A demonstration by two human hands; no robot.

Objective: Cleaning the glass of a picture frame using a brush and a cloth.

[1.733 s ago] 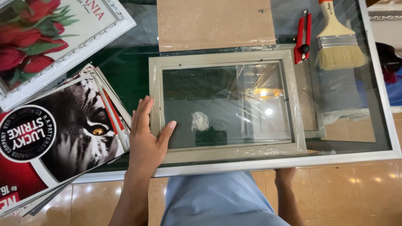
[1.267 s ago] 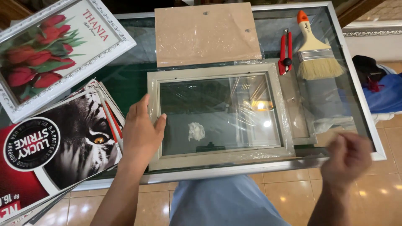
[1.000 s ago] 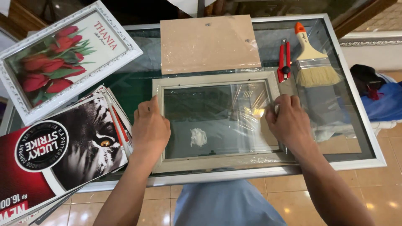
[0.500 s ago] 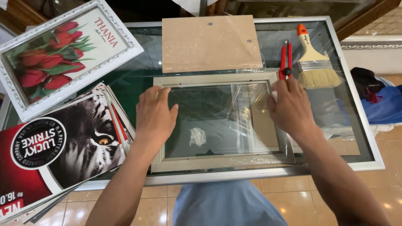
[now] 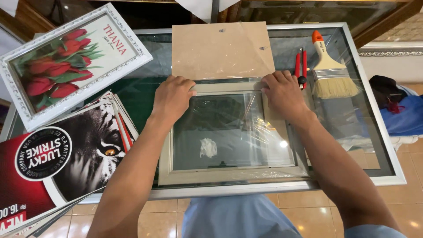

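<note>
A pale grey picture frame (image 5: 229, 175) lies flat on the glass table, wrapped in clear plastic film, with a small white scrap (image 5: 208, 147) on its glass. My left hand (image 5: 172, 98) rests palm down on the frame's far left corner. At the far right corner my right hand (image 5: 284, 94) lies the same way, fingers curled over the top edge. Just beyond both hands lies a brown backing board (image 5: 221, 50).
Red-handled pliers (image 5: 300, 66) and a wide paintbrush (image 5: 331, 70) lie at the right. A white frame with a red tulip picture (image 5: 70, 61) and a stack of tiger posters (image 5: 66, 154) sit at the left. The glass table's metal rim (image 5: 273, 188) runs along the front.
My right hand came up from below the table onto the frame. Both hands then slid from the frame's sides to its far corners.
</note>
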